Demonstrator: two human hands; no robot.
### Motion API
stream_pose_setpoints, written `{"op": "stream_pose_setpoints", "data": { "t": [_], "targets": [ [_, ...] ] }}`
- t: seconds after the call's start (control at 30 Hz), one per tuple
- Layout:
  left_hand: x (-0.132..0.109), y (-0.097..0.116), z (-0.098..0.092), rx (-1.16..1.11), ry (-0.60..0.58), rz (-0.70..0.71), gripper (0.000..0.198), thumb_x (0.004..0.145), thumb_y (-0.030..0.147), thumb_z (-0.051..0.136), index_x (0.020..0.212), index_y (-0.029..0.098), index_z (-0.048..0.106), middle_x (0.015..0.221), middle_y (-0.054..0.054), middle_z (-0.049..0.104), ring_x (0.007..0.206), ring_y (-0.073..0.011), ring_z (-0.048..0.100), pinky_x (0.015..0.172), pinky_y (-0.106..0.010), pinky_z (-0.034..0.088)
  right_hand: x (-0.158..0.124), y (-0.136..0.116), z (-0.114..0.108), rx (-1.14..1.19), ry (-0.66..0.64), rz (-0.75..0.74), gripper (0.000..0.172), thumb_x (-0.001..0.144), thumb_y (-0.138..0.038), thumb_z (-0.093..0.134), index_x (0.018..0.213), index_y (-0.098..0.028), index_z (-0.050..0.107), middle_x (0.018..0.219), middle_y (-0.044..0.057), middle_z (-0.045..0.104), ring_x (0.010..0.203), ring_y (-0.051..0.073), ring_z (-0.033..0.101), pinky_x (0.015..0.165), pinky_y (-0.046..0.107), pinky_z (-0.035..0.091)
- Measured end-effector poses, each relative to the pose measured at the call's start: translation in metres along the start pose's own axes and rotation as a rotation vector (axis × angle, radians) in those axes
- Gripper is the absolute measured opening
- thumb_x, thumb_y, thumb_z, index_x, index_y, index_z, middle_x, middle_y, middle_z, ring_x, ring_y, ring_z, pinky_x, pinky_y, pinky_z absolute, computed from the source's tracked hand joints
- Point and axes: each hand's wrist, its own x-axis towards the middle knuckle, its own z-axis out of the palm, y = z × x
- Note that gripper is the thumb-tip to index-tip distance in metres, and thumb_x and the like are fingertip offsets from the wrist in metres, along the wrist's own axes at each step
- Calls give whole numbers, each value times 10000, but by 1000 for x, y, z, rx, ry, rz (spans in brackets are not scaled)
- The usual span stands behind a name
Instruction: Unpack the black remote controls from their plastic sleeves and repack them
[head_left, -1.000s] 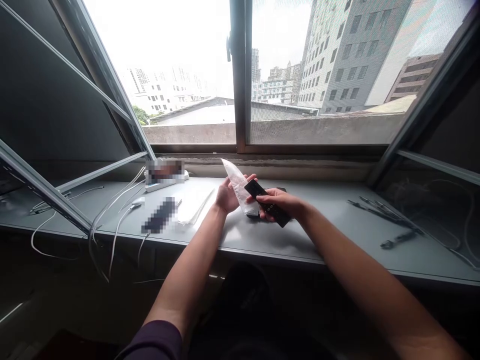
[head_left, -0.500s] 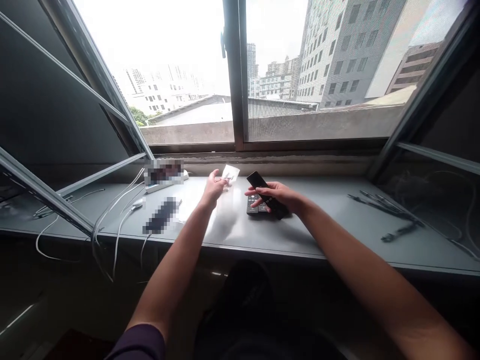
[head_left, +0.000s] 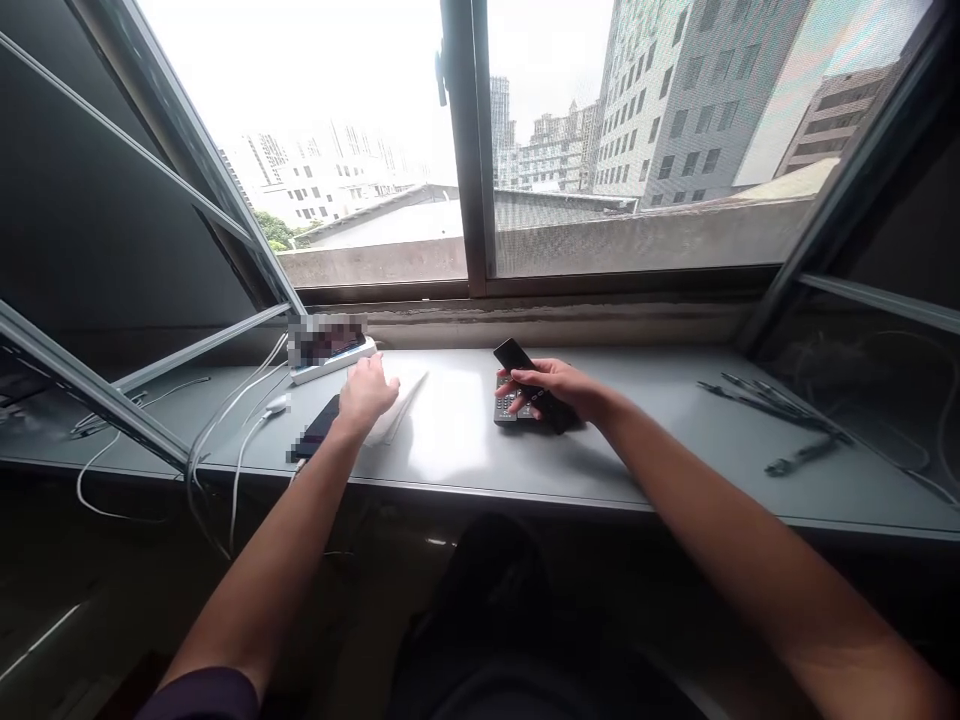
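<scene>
My right hand (head_left: 555,385) is closed around a slim black remote control (head_left: 513,355), tilted with its far end up and to the left. Beneath it, dark remotes with rows of small buttons (head_left: 504,405) lie on the table, partly covered by my fingers. My left hand (head_left: 365,393) is low over thin white sheets (head_left: 397,410), palm down, thumb apart from the forefinger. Its other fingers are largely hidden, and no object shows in it. Next to that hand is a dark phone (head_left: 321,425), partly covered by it.
A white power strip (head_left: 330,366) with a blurred-out item on it stands at the back left. White cables (head_left: 238,470) hang over the table's front edge. Dark cables (head_left: 780,415) lie on the right. Metal frame bars (head_left: 97,385) slope along the left side.
My left hand has moved left and down from mid-table to the white sheets; the small white piece it held no longer shows in it. My right hand stays nearly in place with the remote.
</scene>
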Motion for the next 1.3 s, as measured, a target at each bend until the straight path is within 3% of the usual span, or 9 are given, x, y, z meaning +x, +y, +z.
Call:
{"op": "stream_pose_setpoints", "data": {
  "t": [0.13,0.3,0.4,0.57,0.7,0.83,0.97,1.1,1.3],
  "targets": [
    [-10,43,3,-288,66,217,576,1011,407,597,1512,123,599,1611,-227,567,1559,-395,451,1288,-564,356,2,2,2,15,0,2,347,1047,-396,745,1297,-156,744,1172,190,827,819,244,818,522,248,609],
    [-24,112,22,-1193,-495,206,635,1012,632,630,1484,208,619,1441,-178,718,1357,-326,672,1128,-489,534,-1,0,14,31,-6,26,270,1081,-394,692,1175,-142,716,971,146,824,665,194,764,501,241,594],
    [-30,143,40,-1422,-624,176,551,937,575,782,1316,179,720,1304,-159,775,1186,-285,744,1113,-453,538,-3,-2,19,32,4,64,228,1101,-374,655,1118,-148,683,923,131,812,590,169,722,493,242,590],
    [-19,160,56,-1563,-561,174,462,883,503,864,1120,117,771,1160,-168,805,1022,-247,757,1036,-410,561,0,-2,17,158,24,60,199,1137,-331,565,1194,-156,640,966,120,790,634,172,720,536,262,618],
    [-1,155,67,-1658,-405,74,446,950,505,786,1229,160,739,1211,-151,803,1080,-249,765,1018,-413,580,3,-6,12,328,26,76,390,1182,-446,388,1191,-145,637,821,67,703,481,126,549,365,204,449],
    [3,144,93,-1542,-235,-47,405,1037,528,614,1174,160,715,1203,-175,802,1137,-268,762,976,-416,595,2,-13,10,471,31,124,500,1182,-437,255,1206,-128,648,746,46,641,436,122,444,320,203,382],
    [-1,132,114,-1186,-171,-17,337,1044,472,581,1134,174,708,1181,-164,805,1065,-250,763,903,-381,589,0,-16,7,552,56,83,433,1156,-431,372,1169,-129,681,750,51,646,481,131,504,342,203,444],
    [-4,128,115,-969,-95,120,297,1074,415,521,1136,199,715,1120,-121,818,1000,-227,769,950,-376,562,1,-14,4,561,177,104,357,1104,-500,615,1060,-158,706,856,75,722,612,135,665,472,194,601],
    [-11,131,105,-708,-58,284,270,1083,365,518,1057,239,755,1018,-83,832,1017,-251,768,990,-370,531,1,-9,5,448,221,108,180,1020,-331,796,1004,-176,706,919,69,774,580,114,663,452,172,593]
  ]
}}
